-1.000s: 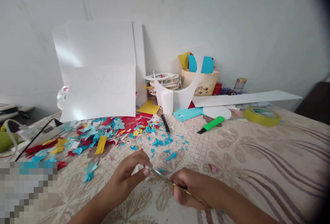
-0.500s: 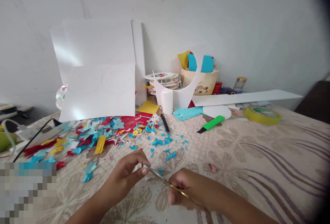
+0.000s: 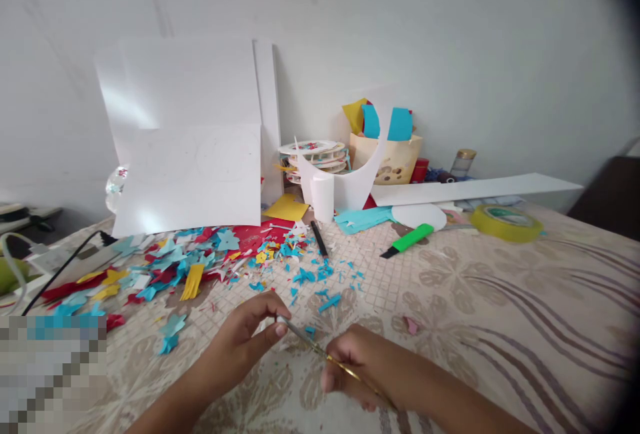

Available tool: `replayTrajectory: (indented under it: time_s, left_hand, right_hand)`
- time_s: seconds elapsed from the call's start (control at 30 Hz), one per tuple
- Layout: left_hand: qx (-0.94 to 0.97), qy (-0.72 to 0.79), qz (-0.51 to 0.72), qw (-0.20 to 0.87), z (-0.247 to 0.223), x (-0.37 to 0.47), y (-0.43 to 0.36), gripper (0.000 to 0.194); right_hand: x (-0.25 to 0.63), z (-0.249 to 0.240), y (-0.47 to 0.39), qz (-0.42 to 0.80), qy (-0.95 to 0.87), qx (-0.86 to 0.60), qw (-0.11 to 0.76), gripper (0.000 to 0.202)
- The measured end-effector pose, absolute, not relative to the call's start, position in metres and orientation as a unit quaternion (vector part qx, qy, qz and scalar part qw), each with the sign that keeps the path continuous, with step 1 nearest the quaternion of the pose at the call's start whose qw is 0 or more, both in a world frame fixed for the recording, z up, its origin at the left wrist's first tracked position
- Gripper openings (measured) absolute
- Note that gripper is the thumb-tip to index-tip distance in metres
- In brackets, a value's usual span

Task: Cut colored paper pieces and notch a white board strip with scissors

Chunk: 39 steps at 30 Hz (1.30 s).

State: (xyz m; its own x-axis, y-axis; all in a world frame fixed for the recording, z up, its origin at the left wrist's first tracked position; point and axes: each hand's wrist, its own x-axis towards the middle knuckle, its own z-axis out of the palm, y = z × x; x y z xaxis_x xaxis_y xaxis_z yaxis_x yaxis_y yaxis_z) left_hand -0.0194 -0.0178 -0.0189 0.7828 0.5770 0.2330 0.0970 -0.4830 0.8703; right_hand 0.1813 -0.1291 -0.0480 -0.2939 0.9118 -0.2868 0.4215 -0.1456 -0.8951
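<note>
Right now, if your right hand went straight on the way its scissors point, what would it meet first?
Probably the left hand, whose fingers are by the tip of the scissors, though depth is unclear.

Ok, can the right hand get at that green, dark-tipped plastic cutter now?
Probably yes: the cutter lies across the patterned cloth, with nothing tall between. But the right hand holds gold-handled metal scissors, so it likely needs freeing first.

Two hands (image 3: 257, 331), one pair of scissors (image 3: 350, 372), one tape roll (image 3: 526, 229), one green tool (image 3: 412, 239)
</note>
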Motion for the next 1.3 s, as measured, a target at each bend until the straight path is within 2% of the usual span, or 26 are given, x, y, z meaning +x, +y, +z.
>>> replayTrajectory:
  time_s: [0.23, 0.43, 0.7, 0.83, 1.07, 1.3]
  left_hand:
    - [0.831, 0.204, 0.25, 0.453, -0.019, -0.017, -0.016, 0.007]
    - [0.827, 0.208, 0.258, 0.454, -0.019, -0.016, -0.015, 0.008]
    - [0.826, 0.191, 0.274, 0.455, -0.015, -0.018, -0.016, 0.008]
    - [0.806, 0.2, 0.3, 0.469, -0.013, -0.017, -0.016, 0.013]
    - [0.832, 0.205, 0.342, 0.385, -0.012, -0.019, -0.012, 0.028]
    - [0.851, 0.202, 0.33, 0.355, -0.013, -0.02, -0.014, 0.013]
  right_hand:
    - [0.18, -0.036, -0.129, 0.417, -0.688, -0.544, 0.24, 0.041]
    - [0.181, -0.046, -0.125, 0.496, -0.644, -0.532, 0.235, 0.044]
    - [0.189, -0.043, -0.125, 0.454, -0.685, -0.519, 0.235, 0.053]
    - [0.19, -0.05, -0.125, 0.496, -0.661, -0.514, 0.231, 0.054]
    - [0.188, -0.055, -0.121, 0.566, -0.608, -0.507, 0.23, 0.04]
    - [0.188, -0.055, -0.119, 0.611, -0.552, -0.522, 0.222, 0.033]
